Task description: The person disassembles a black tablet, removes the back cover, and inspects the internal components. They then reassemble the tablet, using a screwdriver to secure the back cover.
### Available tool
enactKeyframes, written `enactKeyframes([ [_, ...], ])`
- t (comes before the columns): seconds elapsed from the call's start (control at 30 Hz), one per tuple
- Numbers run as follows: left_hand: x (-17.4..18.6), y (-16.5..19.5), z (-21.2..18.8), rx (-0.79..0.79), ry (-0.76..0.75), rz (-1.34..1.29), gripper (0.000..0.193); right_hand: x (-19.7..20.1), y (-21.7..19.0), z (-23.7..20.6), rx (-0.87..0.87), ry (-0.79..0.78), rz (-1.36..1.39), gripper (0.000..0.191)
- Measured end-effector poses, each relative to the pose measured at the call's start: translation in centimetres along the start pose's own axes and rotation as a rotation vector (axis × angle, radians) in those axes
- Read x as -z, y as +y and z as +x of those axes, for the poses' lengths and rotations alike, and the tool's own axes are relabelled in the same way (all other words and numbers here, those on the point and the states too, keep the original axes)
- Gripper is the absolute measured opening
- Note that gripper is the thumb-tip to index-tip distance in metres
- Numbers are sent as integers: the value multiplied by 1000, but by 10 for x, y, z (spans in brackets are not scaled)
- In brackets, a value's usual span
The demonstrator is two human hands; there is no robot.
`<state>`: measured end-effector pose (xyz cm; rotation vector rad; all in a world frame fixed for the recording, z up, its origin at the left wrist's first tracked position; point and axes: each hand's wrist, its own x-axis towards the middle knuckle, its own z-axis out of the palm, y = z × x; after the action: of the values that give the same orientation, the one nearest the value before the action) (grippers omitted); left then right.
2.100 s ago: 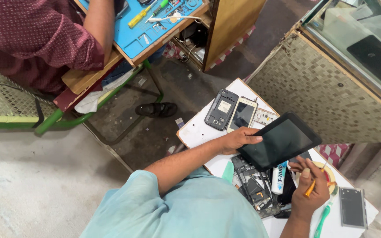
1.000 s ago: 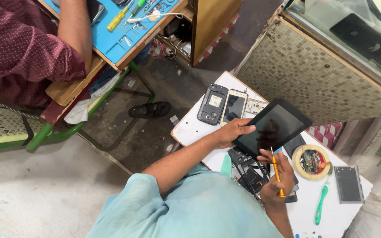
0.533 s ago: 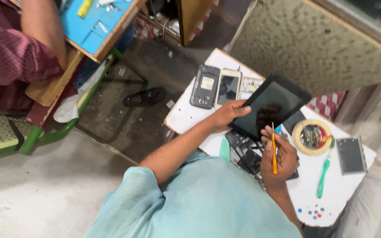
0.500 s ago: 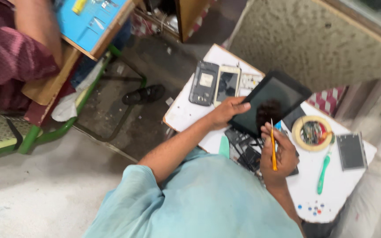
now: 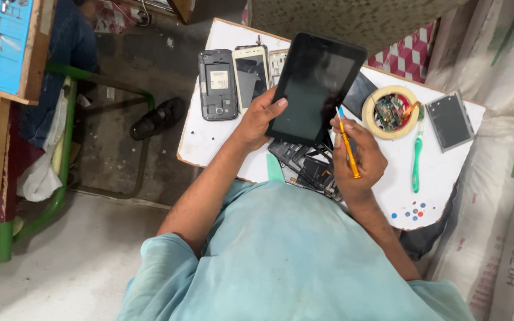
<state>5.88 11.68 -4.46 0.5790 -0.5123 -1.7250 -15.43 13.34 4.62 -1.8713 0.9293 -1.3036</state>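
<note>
Head view: I see the left hand (image 5: 257,119) clamped on the left edge of a black tablet (image 5: 316,86), holding it tilted above the white table (image 5: 209,142), while the right hand (image 5: 355,160) is closed around an orange screwdriver (image 5: 347,142) at the tablet's lower right edge. Left of the left hand lie two opened phones (image 5: 233,83); right of the right hand sit a tape roll (image 5: 389,111) and a green toothbrush (image 5: 416,160).

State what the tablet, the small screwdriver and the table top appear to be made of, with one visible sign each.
Tablet, in the left hand: glossy glass front, it reflects light; dark rim probably plastic.
Screwdriver, in the right hand: smooth orange handle, likely plastic; the tip's material is unclear.
Table top: white coated board, seemingly wood by its brown edge.
</note>
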Motion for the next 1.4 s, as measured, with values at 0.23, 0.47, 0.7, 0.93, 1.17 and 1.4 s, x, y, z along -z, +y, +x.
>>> enactKeyframes([
  [0.23, 5, -8, 2, -10, 58, 17, 62, 21, 5, -7, -50, 49, -85, 21],
  [0.47, 21, -19, 1, -24, 76, -80, 50, 63, 18, -14, -72, 160, -157, 32],
  [0.7, 24, -16, -6, -98, -62, -118, 73, 91, 26, -27, -116, 263, -22, 34],
  [0.93, 21, -11, 2, -119, -356, -195, 56, 108, 11, -25, -78, 161, -212, 27],
  [1.17, 23, -12, 18, -33, -499, -380, 34, 109, -4, -21, -88, 64, -171, 33],
  [1.4, 22, -16, -3, -73, -185, -44, 66, 89, -15, -20, -54, -81, -328, 15],
])
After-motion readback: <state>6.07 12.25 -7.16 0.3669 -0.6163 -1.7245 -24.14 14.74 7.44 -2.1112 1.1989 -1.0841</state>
